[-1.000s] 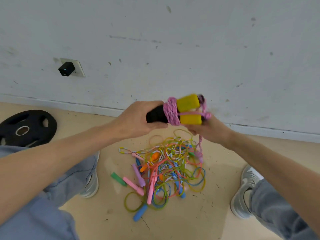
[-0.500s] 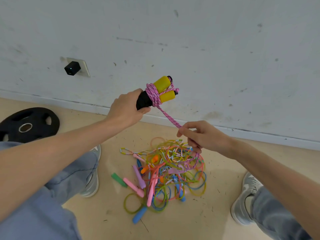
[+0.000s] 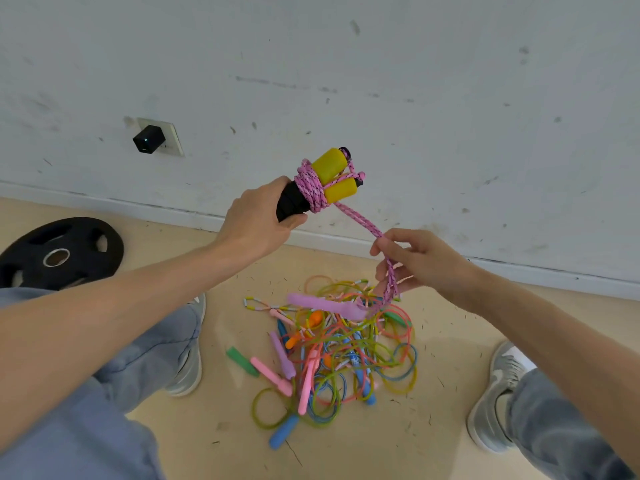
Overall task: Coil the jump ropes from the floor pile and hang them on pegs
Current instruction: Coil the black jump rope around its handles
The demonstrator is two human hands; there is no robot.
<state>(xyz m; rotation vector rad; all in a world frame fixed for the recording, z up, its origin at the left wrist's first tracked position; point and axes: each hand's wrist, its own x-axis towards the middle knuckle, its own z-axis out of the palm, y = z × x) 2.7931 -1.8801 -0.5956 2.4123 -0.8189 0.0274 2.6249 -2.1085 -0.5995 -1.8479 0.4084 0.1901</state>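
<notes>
Kept left hand [image 3: 256,220] clamped on handles [image 3: 332,174] mid-frame; slid right hand [image 3: 426,261], pinching, down pink rope [image 3: 360,218], likely freeing slack for another wrap.

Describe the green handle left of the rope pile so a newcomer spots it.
Find the tangled pile of coloured jump ropes on the beige floor. At its left edge lies a short green plastic handle, beside a pink plastic handle. It is the leftmost piece, lying outside the tangle.
</notes>
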